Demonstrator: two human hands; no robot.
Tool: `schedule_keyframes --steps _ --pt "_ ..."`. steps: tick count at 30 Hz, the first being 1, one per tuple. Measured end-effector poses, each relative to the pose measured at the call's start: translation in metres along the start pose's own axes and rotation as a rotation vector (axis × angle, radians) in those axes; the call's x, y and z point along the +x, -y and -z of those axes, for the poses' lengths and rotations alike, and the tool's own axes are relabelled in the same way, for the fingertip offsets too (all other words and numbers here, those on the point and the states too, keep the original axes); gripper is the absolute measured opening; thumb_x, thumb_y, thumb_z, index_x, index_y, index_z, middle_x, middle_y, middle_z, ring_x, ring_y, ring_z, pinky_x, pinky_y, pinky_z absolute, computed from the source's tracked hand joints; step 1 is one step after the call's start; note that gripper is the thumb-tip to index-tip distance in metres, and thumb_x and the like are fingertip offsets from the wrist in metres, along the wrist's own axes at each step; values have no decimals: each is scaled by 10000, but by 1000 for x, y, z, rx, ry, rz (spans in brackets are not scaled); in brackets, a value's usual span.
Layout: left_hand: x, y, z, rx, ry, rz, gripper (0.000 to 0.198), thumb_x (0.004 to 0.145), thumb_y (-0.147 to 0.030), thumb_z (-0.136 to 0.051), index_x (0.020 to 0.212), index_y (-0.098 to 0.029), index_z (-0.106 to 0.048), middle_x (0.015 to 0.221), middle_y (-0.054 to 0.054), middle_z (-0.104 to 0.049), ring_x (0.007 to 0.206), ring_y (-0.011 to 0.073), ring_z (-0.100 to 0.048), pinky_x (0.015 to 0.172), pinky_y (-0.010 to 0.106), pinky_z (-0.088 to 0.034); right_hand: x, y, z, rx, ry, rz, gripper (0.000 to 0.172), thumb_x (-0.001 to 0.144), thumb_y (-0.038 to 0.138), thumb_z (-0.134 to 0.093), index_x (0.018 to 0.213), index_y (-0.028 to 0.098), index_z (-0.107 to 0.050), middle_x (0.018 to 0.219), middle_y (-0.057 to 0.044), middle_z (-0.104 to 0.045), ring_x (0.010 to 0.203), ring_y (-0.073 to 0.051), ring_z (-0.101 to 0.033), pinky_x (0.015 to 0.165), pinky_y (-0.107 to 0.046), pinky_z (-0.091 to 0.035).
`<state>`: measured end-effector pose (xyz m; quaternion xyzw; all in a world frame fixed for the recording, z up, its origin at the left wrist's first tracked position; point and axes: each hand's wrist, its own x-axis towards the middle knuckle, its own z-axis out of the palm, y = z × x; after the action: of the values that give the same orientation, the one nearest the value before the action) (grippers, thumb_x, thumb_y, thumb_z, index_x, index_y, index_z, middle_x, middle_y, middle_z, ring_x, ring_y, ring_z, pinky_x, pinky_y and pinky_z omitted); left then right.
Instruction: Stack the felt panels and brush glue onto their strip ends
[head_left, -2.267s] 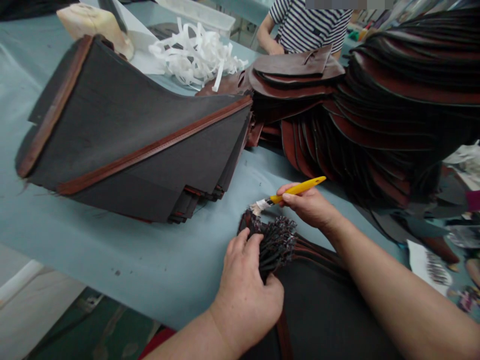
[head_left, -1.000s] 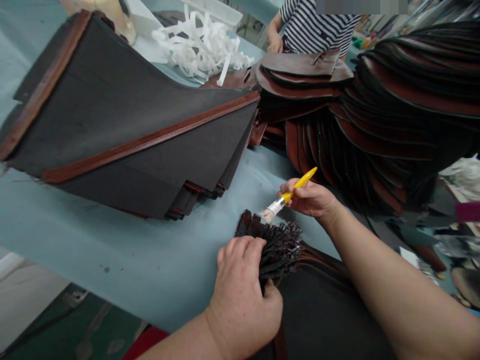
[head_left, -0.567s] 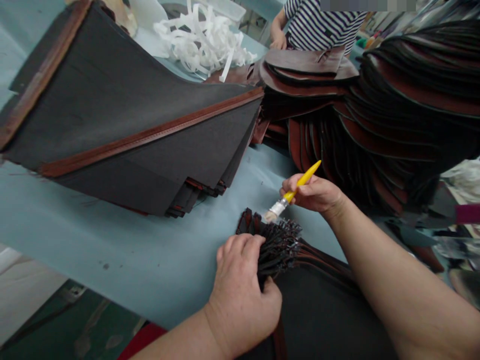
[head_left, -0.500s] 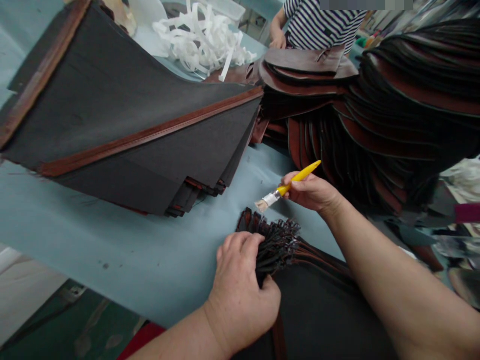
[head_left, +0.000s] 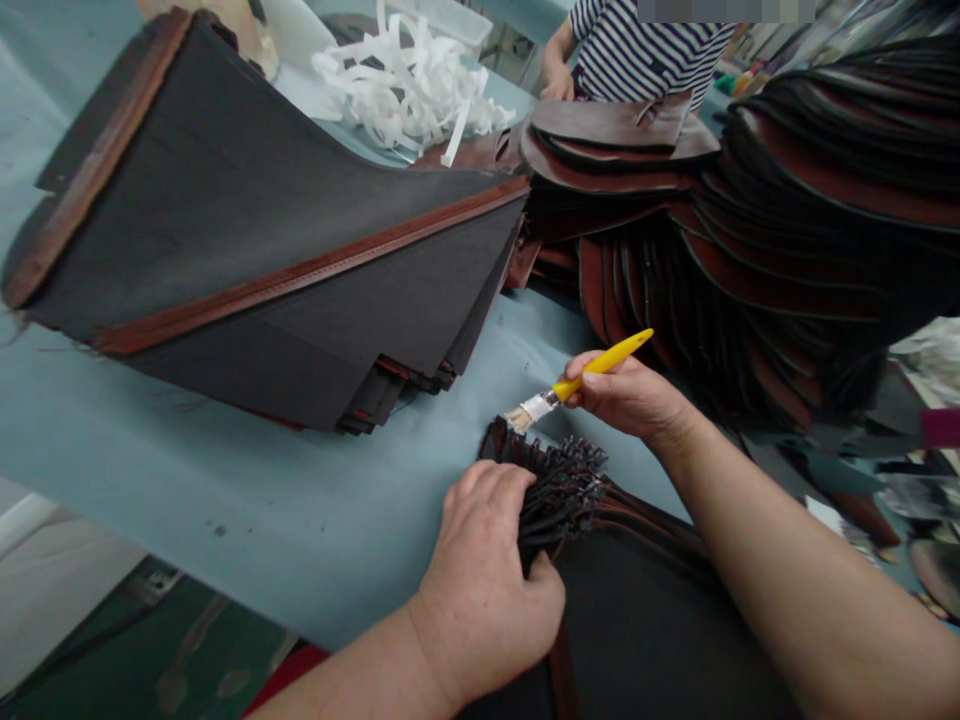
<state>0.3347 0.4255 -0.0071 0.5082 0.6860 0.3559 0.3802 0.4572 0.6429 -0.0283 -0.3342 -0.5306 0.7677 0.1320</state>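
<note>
My right hand (head_left: 626,393) is closed on a paintbrush (head_left: 607,362) with a yellow handle. Its pale bristles point down and left, and their tips meet the upper edge of a bundle of dark leather strip ends (head_left: 566,485). Around the left side of that bundle my left hand (head_left: 491,570) is closed, fingers over the top and thumb on the near side. The strips run on into a stack of black leather panels (head_left: 667,620) with brown edging, partly covered by my forearms. What lies under my left palm is hidden.
Another stack of black panels with brown strips (head_left: 247,220) lies at the left on the blue-grey table (head_left: 300,530). Curved brown leather pieces (head_left: 810,230) are piled at the right. White tape (head_left: 412,90) lies in a tangle behind. A person in a striped shirt (head_left: 645,50) stands across the table.
The paintbrush has moved slightly down and left, from above the strip ends to touching them. My left hand keeps its hold on the bundle. The whole view has shifted slightly.
</note>
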Motion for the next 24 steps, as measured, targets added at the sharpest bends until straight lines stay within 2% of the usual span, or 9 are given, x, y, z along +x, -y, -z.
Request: schedule_keyframes --steps 3,8,10,13,16,19,22,24 --pt "0 0 0 6 8 14 497 605 -126 -486 1100 -174 -490 1159 66 -509 1133 221 -408 1033 402 -296 -1 -6 -2 -79 55 -86 260 572 312 -807 741 159 -682 643 -23 -628 555 -115 -543 518 -218 -432" --pt "-3 -2 1 32 42 57 498 633 -150 -485 1129 -188 -478 1192 62 -497 1206 258 -342 1058 448 -239 -1 -10 -2 -45 -98 31 245 583 304 -804 746 170 -681 653 -7 -630 578 -102 -550 543 -193 -437" --pt "-2 -4 2 32 56 64 502 633 -147 -480 1133 -193 -477 1194 63 -499 1194 258 -359 1050 444 -249 -3 -9 -4 -17 -60 36 248 589 319 -800 752 175 -680 672 -9 -634 594 -110 -558 560 -206 -444" --pt "0 -6 2 32 58 72 502 628 -138 -476 1127 -192 -481 1173 67 -509 1136 247 -413 1016 429 -295 -3 -12 -6 -96 -10 -9 263 589 332 -798 754 166 -678 664 -20 -633 582 -117 -550 551 -219 -436" --pt "1 -5 1 -6 59 91 509 622 -138 -486 1128 -186 -484 1154 67 -507 1115 235 -428 1013 412 -310 0 -15 -6 -161 -109 44 258 591 317 -798 755 160 -674 628 -12 -620 567 -115 -534 539 -219 -424" --pt "0 -2 -1 -90 52 129 512 618 -138 -497 1129 -179 -489 1209 74 -452 1154 218 -406 1042 373 -299 1 -13 0 -59 -177 102 255 594 310 -797 764 171 -668 643 -4 -615 578 -115 -541 551 -219 -430" --pt "1 1 -4 -136 49 184 510 624 -154 -511 1133 -179 -493 1340 81 -323 1221 222 -354 1065 364 -279 -2 -10 5 7 -137 53 245 594 286 -798 768 169 -671 682 -10 -620 601 -112 -553 567 -212 -437" --pt "2 3 -4 -139 56 184 516 612 -149 -520 1127 -182 -497 1337 80 -337 1227 227 -347 1071 373 -267 -4 -9 6 0 -84 4 233 596 277 -796 760 163 -676 691 -20 -622 623 -118 -558 573 -210 -437"
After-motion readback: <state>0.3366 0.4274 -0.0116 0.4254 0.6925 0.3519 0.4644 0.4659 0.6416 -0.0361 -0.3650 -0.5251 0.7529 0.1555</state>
